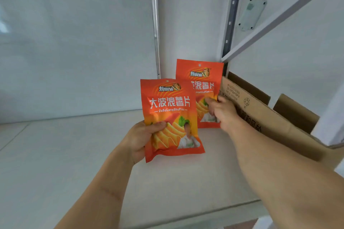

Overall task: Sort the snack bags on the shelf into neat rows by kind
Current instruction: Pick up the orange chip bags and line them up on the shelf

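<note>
Two orange-red chip bags with white lettering are upright over the white shelf board (pixel 55 154). My left hand (pixel 141 139) grips the nearer bag (pixel 169 109) by its lower left edge, thumb across the front, and lifts it above the board. Behind it and to the right, the second bag (pixel 202 83) stands near the back corner. My right hand (pixel 221 111) pinches that bag at its right edge, thumb on the front. The nearer bag covers the second bag's lower left part.
An open brown cardboard box (pixel 256 109) sits at the right, just behind my right forearm. A white back wall (pixel 74 42), a metal upright (pixel 155 24) and a slanted shelf edge (pixel 279 16) enclose the space. The shelf's front edge (pixel 186 214) runs below.
</note>
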